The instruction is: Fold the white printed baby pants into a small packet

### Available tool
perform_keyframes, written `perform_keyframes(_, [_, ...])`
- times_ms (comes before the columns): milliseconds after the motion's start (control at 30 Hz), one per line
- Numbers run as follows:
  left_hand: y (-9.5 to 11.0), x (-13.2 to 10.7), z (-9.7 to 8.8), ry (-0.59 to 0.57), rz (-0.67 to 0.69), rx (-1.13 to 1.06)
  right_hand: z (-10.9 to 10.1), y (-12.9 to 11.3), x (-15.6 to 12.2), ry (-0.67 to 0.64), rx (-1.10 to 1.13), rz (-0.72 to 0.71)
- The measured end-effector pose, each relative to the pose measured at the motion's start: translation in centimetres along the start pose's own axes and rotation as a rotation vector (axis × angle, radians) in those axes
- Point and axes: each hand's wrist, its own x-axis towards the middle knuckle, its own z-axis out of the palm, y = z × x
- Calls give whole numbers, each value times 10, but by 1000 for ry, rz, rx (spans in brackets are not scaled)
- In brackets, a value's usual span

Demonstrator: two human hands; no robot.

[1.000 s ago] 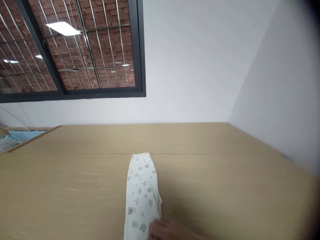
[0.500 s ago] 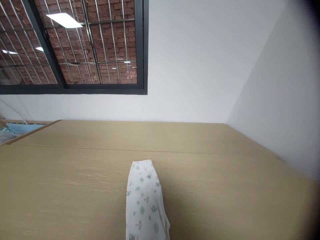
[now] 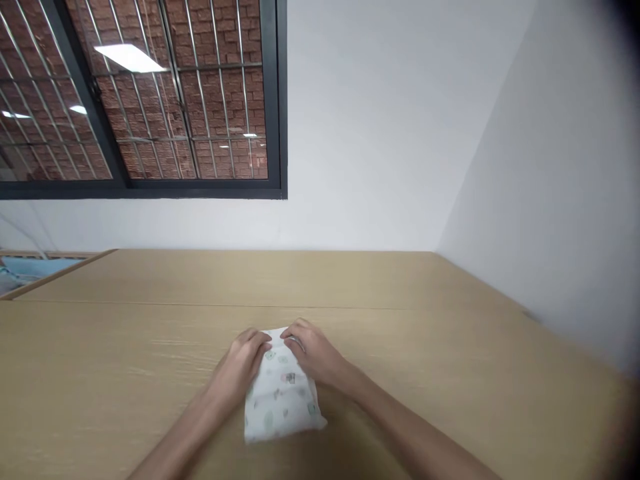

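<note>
at the far left edge of the frame a wooden-rimmed structure (image 3: 30,270) held pale blue fabric; what else lay inside could not be made out, and no other container was in view. above it a dark-framed window (image 3: 145,100) showed a brick wall and metal bars.

on the light wooden table (image 3: 450,347), near its middle and towards the near edge, lay a white patterned cloth (image 3: 283,400), folded into a short, compact packet with its near end slightly rumpled. the left hand (image 3: 243,363) rested on the packet's far left corner, fingers curled down onto the fabric, pressing rather than lifting as far as could be judged. the right hand (image 3: 313,353) sat on the far right corner, fingers likewise bent over the folded end, thumb tucked to the cloth. the two hands almost met at the far edge of the packet.

judgement on progress: the folding appeared largely done, the cloth lying several layers thick and reduced to a small rectangle. what seemed left was flattening the top fold and squaring the loose near end. the right side of the table ran bare to the plain white wall (image 3: 550,200).
</note>
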Motion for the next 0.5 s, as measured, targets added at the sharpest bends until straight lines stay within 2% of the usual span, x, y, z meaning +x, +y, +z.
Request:
perform_keyframes(67, [-16, 20, 17, 11, -8, 38, 18, 18, 18, 26, -26, 25])
perform_keyframes(133, [-24, 29, 28, 23, -3, 67, 32, 32, 27, 43, -51, 36])
perform_keyframes(233, [-15, 21, 30, 64, 9, 122, 43, 43, 29, 64, -87, 48])
perform_keyframes(300, [0, 0, 30, 101, 36, 162, 43, 41, 23, 91, -111, 58])
perform_keyframes(367, [14, -30, 40, 137, 115, 204, 37, 30, 13, 105, -134, 30])
perform_keyframes(433, [19, -65, 62, 176, 216, 259, 28, 12, 0, 36, -127, -71])
perform_keyframes(500, [14, -96, 93, 315, 329, 358, 19, -9, -14, -138, -47, -222])
